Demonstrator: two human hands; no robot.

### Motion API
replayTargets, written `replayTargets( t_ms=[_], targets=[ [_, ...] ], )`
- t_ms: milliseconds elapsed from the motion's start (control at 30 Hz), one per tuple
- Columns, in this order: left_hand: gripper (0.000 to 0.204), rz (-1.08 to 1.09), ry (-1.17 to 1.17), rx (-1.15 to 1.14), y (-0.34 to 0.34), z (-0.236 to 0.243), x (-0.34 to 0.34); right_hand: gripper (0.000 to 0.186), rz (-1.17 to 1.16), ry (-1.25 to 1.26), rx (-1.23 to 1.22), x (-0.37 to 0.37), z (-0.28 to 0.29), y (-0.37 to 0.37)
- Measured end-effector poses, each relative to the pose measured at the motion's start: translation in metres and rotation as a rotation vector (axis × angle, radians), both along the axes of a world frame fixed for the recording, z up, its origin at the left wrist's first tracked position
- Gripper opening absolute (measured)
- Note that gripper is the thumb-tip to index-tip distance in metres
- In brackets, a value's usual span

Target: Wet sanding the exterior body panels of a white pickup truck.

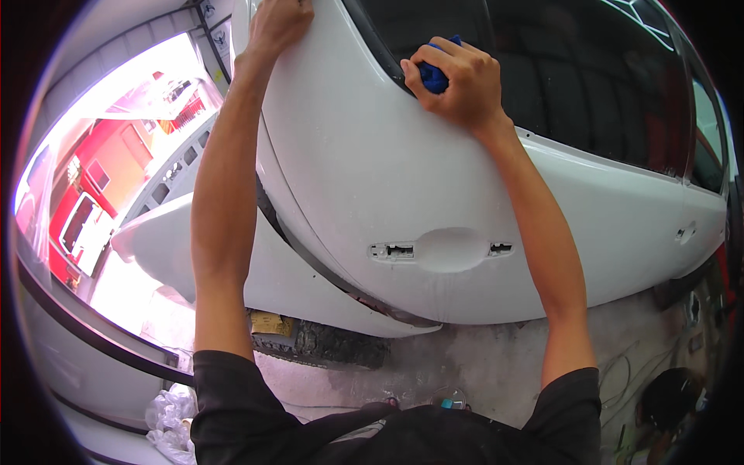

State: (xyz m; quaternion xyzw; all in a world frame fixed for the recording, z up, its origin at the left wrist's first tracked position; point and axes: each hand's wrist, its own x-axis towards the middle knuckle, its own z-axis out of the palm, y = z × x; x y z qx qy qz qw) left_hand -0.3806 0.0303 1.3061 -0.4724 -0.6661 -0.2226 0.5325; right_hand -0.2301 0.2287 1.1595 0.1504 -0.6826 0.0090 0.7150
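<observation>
Along the window's lower edge I'm pressing a blue pad (434,75) with my curled right hand (457,81), left hand (279,23) gripping the white car door (434,178) edge — grit could scratch paint.

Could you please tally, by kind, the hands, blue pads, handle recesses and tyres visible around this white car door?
Hands: 2, left hand and right hand
Blue pad: 1
Handle recess in the white door: 1
Tyre: 1
Total: 5
</observation>
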Motion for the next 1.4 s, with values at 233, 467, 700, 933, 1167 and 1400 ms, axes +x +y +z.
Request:
replayTargets(
  t_ms=[233,467,700,933,1167,1400],
  targets=[
    [0.057,0.04,0.088,-0.103,-0.004,-0.069,0.01,0.019,-0.071,-0.008,0.036,0.002,-0.003,0.009],
    [0.051,-0.045,0.177,0.017,0.004,-0.062,-0.011,0.021,-0.04,-0.031,0.022,0.002,-0.005,0.01],
    [0.046,0.075,-0.036,-0.008,0.006,0.002,0.002,0.021,0.005,-0.03,-0.014,0.0,0.001,0.002],
    [0.055,0.099,0.135,-0.073,0.004,-0.075,0.008,0.021,-0.01,-0.008,0.046,0.001,-0.002,0.009],
    [0.047,0.021,0.103,-0.003,0.009,-0.041,0.0,0.021,-0.017,-0.027,0.006,0.005,-0.003,0.006],
    [0.049,0.022,-0.141,0.02,0.008,0.011,0.013,0.022,-0.019,-0.005,-0.003,0.003,0.003,0.004]
  ],
)
